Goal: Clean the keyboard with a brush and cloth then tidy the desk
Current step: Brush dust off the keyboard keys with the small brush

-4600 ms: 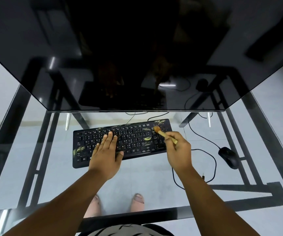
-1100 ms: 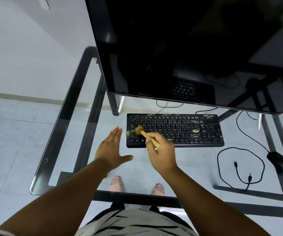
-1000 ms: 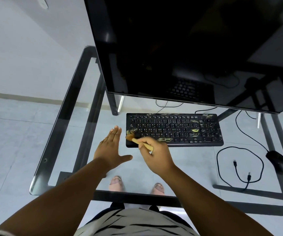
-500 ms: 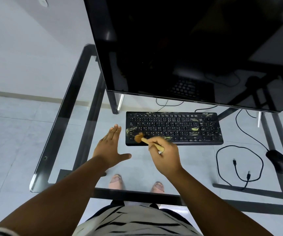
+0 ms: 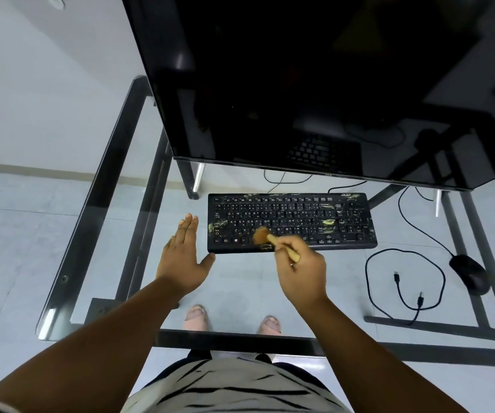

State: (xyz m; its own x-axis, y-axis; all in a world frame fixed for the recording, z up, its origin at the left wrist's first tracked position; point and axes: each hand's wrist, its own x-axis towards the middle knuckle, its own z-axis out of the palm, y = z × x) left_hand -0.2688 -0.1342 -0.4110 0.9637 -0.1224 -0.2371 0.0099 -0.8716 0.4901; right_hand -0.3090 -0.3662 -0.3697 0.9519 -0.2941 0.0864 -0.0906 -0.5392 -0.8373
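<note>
Now my right hand (image 5: pixel 301 271) has its fingers closed around the brush (image 5: pixel 273 239), bristles on the keyboard (image 5: pixel 292 222) near its left front; my left hand (image 5: pixel 184 254) lies flat, fingers spread, beside it on the glass surface (image 5: pixel 240 287).

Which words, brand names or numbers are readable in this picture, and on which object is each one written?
"acer": pale logo at the far right corner of the keyboard, small and only just legible.
Key legends on the keyboard: white characters are visible, but too small and blurred to read reliably.
Monitor, mouse, brush: no text visible.
</note>
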